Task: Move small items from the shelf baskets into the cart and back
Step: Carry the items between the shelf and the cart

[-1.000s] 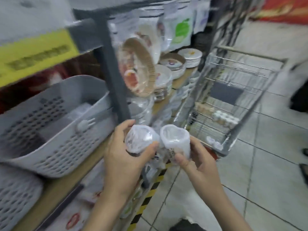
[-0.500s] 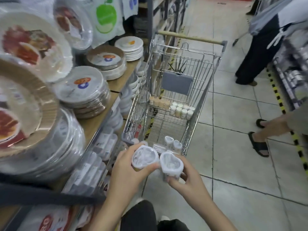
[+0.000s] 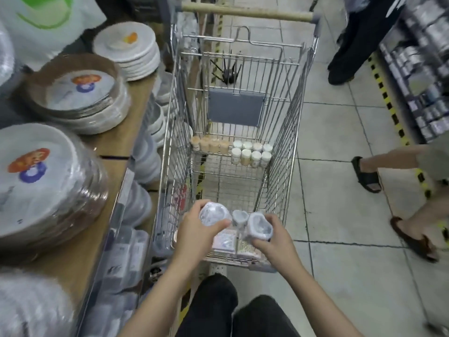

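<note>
the left hand (image 3: 196, 229) grips one plastic-wrapped cup (image 3: 213, 213), the right hand (image 3: 272, 242) grips another wrapped cup (image 3: 260, 226) — both held just over the near end of the wire cart (image 3: 291, 113). a third small cup (image 3: 240, 217) sits between them. small jars (image 3: 251, 153) stand at the cart's far end — stacked plates (image 3: 136, 52) fill the shelf alongside.

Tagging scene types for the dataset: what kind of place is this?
Most likely a shop aisle selling housewares: a wire shopping cart, shelves of wrapped plate stacks, and yellow-black floor tape along the facing shelf.
</note>
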The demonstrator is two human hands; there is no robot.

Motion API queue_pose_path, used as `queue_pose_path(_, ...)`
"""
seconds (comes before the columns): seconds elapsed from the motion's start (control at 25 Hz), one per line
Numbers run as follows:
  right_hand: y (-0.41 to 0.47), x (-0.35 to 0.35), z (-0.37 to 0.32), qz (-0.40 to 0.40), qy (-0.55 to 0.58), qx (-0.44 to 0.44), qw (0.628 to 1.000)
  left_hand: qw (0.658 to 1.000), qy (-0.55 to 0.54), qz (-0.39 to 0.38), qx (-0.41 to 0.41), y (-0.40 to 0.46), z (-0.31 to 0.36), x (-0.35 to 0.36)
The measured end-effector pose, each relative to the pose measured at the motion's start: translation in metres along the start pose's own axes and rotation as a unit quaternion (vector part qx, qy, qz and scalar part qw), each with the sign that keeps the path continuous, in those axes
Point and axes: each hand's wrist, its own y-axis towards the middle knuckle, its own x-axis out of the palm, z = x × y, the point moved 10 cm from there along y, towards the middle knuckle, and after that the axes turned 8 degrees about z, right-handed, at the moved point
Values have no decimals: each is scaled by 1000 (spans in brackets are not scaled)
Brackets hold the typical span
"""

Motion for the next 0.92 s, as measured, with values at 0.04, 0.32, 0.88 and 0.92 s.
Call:
queue_pose_path(0.04, 22, 0, 5, 20, -17, 9, 1000, 1000, 10, -11, -2, 19, -4, 10)
queue_pose_path(0.32, 149, 19, 62, 51, -129, 59, 989, 995, 66, -61, -34, 132, -43, 100)
queue_pose_path(0.88, 252, 62, 195, 36, -253, 140, 957, 971, 148, -183, -34, 210, -142, 244)
queue_pose_path(0.92, 252, 65, 203, 30, -251, 148, 956, 969, 156, -191, -33, 208, -146, 249)
